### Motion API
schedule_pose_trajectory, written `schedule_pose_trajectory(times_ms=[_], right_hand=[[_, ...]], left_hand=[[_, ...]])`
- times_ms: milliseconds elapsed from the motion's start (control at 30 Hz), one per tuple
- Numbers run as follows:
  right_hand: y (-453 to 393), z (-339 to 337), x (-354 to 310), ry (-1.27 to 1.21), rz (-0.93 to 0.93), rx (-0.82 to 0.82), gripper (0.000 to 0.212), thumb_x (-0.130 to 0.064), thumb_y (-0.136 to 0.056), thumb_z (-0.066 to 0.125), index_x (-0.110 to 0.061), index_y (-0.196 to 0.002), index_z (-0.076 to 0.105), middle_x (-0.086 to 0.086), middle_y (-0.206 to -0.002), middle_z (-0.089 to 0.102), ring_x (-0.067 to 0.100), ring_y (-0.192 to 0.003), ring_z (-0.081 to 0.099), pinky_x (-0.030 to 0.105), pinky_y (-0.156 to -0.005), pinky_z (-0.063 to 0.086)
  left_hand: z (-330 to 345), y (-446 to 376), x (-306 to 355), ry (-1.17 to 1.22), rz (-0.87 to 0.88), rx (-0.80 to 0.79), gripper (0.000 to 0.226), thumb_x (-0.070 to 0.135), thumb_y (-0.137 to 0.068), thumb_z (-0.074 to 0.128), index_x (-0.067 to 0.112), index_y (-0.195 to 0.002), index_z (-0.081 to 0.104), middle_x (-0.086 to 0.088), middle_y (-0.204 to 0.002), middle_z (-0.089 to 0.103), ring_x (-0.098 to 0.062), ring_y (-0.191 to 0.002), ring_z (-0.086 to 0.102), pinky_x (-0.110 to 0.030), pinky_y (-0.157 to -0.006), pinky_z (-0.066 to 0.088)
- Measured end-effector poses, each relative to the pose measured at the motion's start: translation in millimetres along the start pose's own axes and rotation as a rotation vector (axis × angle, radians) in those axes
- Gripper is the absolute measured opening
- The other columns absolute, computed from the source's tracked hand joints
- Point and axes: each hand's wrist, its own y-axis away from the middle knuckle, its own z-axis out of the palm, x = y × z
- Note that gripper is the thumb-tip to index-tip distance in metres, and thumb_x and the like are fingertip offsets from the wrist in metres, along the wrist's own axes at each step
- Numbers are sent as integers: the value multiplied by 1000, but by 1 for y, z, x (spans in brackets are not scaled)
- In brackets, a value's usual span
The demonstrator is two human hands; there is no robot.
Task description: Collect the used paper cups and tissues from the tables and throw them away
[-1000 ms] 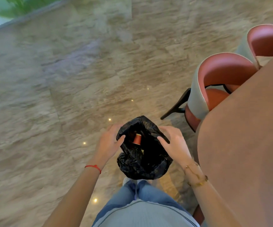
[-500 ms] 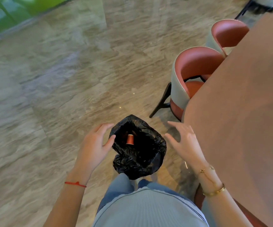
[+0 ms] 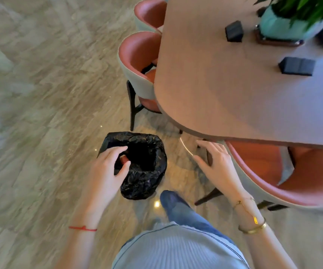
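Note:
A black trash bag (image 3: 145, 171) hangs open above the floor in front of me. My left hand (image 3: 108, 169) grips its left rim, thumb and fingers pinching the plastic. An orange paper cup (image 3: 123, 159) shows just inside the bag, mostly hidden behind my left fingers. My right hand (image 3: 215, 164) is off the bag, fingers spread, hovering near the table's front edge and the back of a chair. No cups or tissues show on the wooden table (image 3: 224, 90).
Pink-seated chairs stand around the table: one at the right (image 3: 284, 175), two at its left side (image 3: 137, 61). On the table are two small black boxes (image 3: 296, 66) and a potted plant in a teal pot (image 3: 284, 26). Marble floor spreads to the left.
My right hand let go of the bag and moved right toward the table. The left hand keeps the bag. My view swung right, bringing the tabletop and plant into sight.

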Motion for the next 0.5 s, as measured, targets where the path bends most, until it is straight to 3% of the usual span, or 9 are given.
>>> schedule_pose_trajectory(times_ms=[100,200,367,500], right_hand=[[57,-17,11,0,108,67,44,-35,-88,65,-24,-130,56,-9,-122,57,10,-121,46,21,-98,32],[110,-36,25,20,215,190,43,-32,-86,68,-22,-127,59,-14,-120,57,11,-121,47,19,-97,32],[187,-58,51,43,402,346,42,-27,-86,70,-20,-126,59,-11,-118,60,15,-117,50,21,-98,35],[242,-74,75,36,567,463,40,-29,-86,69,-22,-125,60,-6,-118,63,15,-116,51,18,-97,33]], left_hand=[[8,12,14,46,114,-53,39,25,-90,64,22,-129,59,8,-130,58,-15,-114,57,-32,-96,47],[21,16,38,58,244,-143,39,24,-90,65,20,-129,59,6,-130,59,-14,-117,56,-33,-100,45],[54,16,95,65,453,-309,39,27,-92,62,23,-130,57,9,-132,56,-8,-126,48,-22,-104,34],[92,20,155,60,643,-422,39,28,-92,61,23,-130,57,9,-130,56,-9,-123,49,-24,-103,37]])
